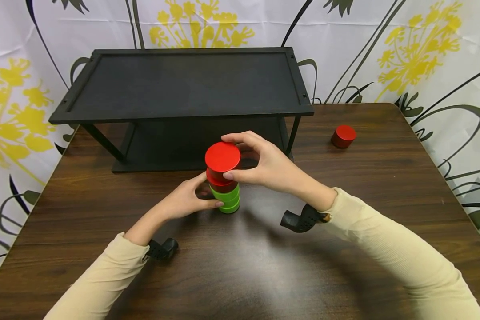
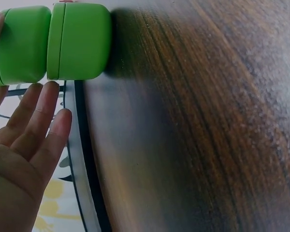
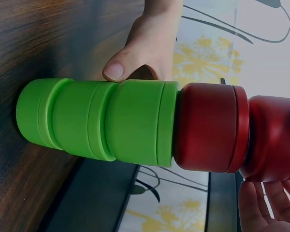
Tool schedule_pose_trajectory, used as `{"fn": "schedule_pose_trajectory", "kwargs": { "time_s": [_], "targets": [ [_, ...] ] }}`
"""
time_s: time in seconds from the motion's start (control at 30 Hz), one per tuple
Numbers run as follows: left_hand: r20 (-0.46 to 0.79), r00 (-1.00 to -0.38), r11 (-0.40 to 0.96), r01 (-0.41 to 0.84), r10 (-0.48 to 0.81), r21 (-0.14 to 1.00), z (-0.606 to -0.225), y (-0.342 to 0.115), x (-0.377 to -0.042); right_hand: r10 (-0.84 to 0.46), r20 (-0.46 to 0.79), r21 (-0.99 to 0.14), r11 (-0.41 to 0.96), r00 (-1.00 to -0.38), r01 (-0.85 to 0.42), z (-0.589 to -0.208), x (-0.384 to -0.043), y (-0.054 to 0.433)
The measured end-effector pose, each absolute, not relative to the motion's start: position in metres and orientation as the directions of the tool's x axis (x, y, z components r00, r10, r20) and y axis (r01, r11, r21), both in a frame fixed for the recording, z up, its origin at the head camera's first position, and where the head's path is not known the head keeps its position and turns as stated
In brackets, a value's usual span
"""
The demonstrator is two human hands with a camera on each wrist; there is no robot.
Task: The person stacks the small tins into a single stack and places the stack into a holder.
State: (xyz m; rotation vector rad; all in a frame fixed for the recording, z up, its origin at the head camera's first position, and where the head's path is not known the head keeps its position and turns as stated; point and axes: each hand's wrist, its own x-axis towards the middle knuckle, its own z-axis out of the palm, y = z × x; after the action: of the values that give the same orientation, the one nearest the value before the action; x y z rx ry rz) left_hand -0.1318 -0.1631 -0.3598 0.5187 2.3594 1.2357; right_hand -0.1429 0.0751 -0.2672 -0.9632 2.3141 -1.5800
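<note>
Three green lidded tins [image 3: 137,121] stand stacked on the table, with a red tin [image 3: 208,125] on top of them. A second red tin [image 1: 222,156] tops the column, sitting slightly off line from the red one below. My right hand [image 1: 270,166] grips this uppermost tin, thumb on the near side and fingers round the far side. Lower down, my left hand [image 1: 186,198] holds the green part of the stack between thumb and fingers. The left wrist view shows its fingertips at the green tins' sides; the red ones are outside that view.
Behind the stack stands a black two-level shelf [image 1: 196,84], its lower board close to the tins. Another red tin [image 1: 343,136] sits alone on the brown wooden table [image 1: 384,186] at the right. A flower-patterned curtain [image 1: 344,40] hangs along the back.
</note>
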Motion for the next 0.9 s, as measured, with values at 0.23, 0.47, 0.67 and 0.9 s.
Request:
{"fn": "schedule_pose_trajectory", "kwargs": {
  "time_s": [0.23,0.47,0.67,0.9],
  "targets": [
    [-0.172,-0.843,0.537,0.155,0.51,0.829,-0.3589,-0.1617,-0.1322,-0.601,0.201,-0.886,0.227,-0.774,-0.405,-0.2687,-0.143,0.0754],
    [-0.18,-0.842,0.554,0.16,0.509,0.817,-0.3581,-0.1616,-0.133,-0.612,0.218,-0.889,0.198,-0.76,-0.414,-0.2713,-0.1436,0.0738],
    [-0.185,-0.838,0.557,0.161,0.513,0.815,-0.3588,-0.1617,-0.133,-0.619,0.235,-0.876,0.199,-0.749,-0.439,-0.273,-0.1439,0.072],
    [-0.182,-0.838,0.556,0.165,0.515,0.815,-0.3588,-0.162,-0.1325,-0.62,0.236,-0.867,0.214,-0.748,-0.45,-0.2735,-0.1436,0.0727]
  ]
}}
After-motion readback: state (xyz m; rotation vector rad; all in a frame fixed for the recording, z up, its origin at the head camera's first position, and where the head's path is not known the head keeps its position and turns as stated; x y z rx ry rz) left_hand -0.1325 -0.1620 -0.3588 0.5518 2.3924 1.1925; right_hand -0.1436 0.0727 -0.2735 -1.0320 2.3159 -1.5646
